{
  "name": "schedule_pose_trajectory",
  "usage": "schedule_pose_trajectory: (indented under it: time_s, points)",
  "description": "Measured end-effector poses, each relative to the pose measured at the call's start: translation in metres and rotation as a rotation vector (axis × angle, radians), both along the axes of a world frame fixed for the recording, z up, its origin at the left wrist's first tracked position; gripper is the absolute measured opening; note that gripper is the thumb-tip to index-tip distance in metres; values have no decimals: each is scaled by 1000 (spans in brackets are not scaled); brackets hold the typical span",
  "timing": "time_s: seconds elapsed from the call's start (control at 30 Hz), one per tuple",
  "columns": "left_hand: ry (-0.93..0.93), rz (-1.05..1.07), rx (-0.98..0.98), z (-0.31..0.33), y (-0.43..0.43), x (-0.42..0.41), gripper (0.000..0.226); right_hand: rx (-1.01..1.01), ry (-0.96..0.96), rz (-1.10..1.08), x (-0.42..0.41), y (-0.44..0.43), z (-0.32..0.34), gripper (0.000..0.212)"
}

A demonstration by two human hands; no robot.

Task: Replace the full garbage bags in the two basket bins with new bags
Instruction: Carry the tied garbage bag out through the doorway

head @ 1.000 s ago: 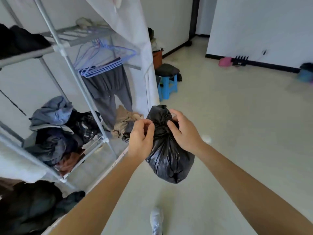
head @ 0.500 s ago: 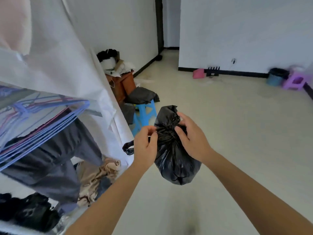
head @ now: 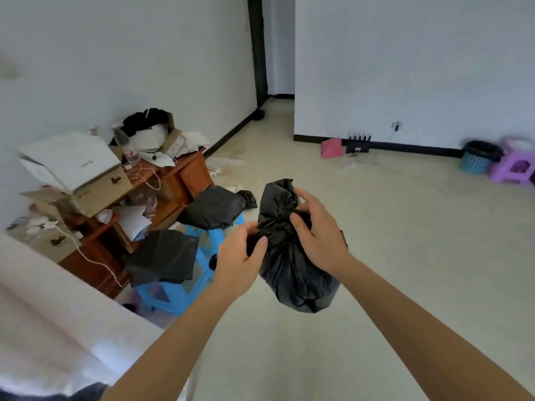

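Note:
A full black garbage bag (head: 292,273) hangs in the air at the middle of the view, its neck bunched and twisted. My left hand (head: 238,261) pinches the gathered plastic on the left of the neck. My right hand (head: 317,233) grips the neck from the right. A blue basket bin (head: 477,159) lined with a black bag stands far off at the right wall. A second tied black bag (head: 215,208) rests on a blue plastic stool (head: 185,287), with a flat black bag (head: 163,257) draped over the stool's front.
A cluttered wooden desk (head: 185,180) with cardboard boxes and papers stands at the left wall. A purple stool (head: 514,169) sits beside the bin. A pink object (head: 331,148) lies by the far wall. White fabric (head: 52,322) fills the lower left. A doorway (head: 278,68) opens ahead.
The view has swung right, away from the clothes rack, so the desk and far bin now show. Both hands keep hold of the bag's neck.

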State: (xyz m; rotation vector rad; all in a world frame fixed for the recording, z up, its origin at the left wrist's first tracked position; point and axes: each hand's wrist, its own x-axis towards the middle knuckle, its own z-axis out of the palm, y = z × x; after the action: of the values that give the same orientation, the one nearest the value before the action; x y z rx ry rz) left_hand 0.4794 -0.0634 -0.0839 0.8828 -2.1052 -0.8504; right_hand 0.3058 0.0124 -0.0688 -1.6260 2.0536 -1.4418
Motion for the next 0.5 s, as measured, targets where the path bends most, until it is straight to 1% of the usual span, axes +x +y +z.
schedule_pose_trajectory:
  time_s: [0.07,0.1,0.17,0.27,0.37,0.5]
  points:
    - [-47,16,-18,-10,-53,-31,35,-9,9,27,-30,-53,-5,50]
    - [-47,9,26,-16,-80,-47,38,-12,13,38,-46,-80,-11,49]
    - [-9,-26,120,-31,-137,-80,36,-15,24,56,-76,-139,-21,49]
    - [33,4,137,-46,-227,-128,31,5,39,77,-121,-229,-33,49]
    - [58,33,112,-41,-316,-177,35,45,60,77,-174,-307,-28,49]
    - [40,-9,54,-19,-411,-252,37,78,70,45,-251,-389,-14,49]
